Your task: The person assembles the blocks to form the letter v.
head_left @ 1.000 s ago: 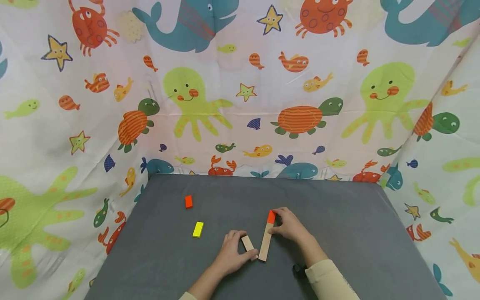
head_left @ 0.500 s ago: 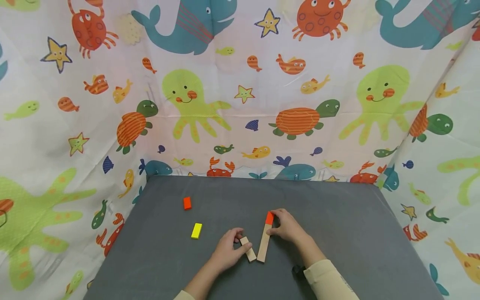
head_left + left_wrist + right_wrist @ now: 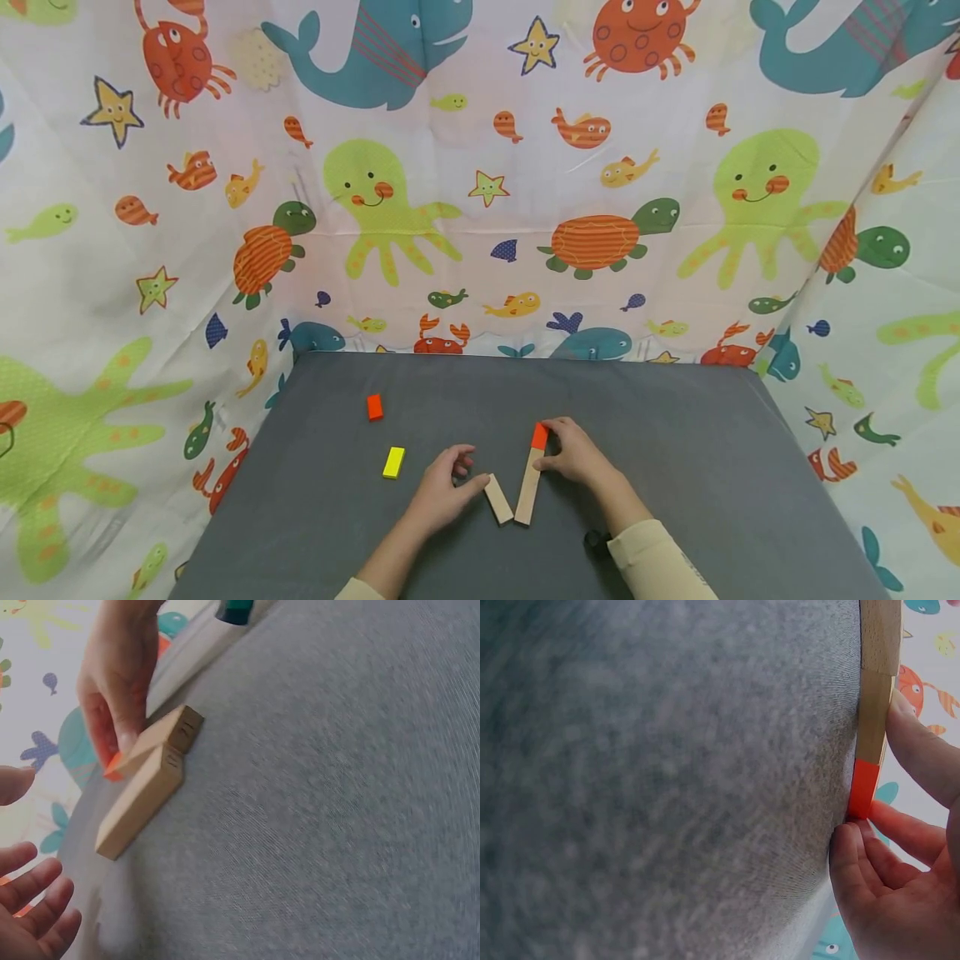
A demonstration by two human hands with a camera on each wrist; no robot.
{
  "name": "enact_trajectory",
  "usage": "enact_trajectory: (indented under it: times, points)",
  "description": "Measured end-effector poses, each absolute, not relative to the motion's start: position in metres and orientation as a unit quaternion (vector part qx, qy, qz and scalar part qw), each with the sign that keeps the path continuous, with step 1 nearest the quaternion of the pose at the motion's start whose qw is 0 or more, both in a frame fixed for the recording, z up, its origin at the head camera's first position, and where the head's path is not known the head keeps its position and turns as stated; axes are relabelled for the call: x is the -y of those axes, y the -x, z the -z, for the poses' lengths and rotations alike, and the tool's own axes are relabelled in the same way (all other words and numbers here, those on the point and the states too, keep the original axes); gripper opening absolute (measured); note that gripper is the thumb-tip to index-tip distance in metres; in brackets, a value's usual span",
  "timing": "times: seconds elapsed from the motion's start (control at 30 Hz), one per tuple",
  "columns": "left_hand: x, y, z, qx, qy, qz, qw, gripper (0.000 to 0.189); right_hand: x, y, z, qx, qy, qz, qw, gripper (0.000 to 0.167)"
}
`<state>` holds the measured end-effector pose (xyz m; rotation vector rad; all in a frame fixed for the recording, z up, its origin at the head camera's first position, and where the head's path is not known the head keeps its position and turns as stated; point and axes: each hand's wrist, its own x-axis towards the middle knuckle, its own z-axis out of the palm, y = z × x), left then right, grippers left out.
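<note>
A straight row of plain wooden blocks with an orange block at its far end lies on the grey cloth. My right hand holds this end: its fingers curl against the orange block, and the thumb presses the side of the wooden part. Another plain wooden block slants to the left, its near end against or very close to the row's near end, making a narrow V. My left hand is just left of it, fingers spread and loosely bent. In the left wrist view, a gap separates these fingers from the slanted block.
Farther left on the grey cloth lie a yellow block and another orange block. A curtain printed with sea animals stands behind and at both sides. A dark object sits by my right wrist.
My left hand has let go of the slanted wooden block and drawn back to the left, its fingers opening. The right hand stays on the row's end.
</note>
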<state>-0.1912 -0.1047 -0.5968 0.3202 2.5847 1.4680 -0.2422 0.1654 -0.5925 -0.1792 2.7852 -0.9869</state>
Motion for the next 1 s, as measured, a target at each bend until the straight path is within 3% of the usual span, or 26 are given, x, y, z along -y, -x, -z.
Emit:
enact_trajectory:
  times: [1.0]
  points:
    - [0.142,0.205,0.580,-0.843,-0.057,-0.530,0.064,0.064,-0.166,0.242,0.595,-0.933,0.054,0.345,0.083,0.080]
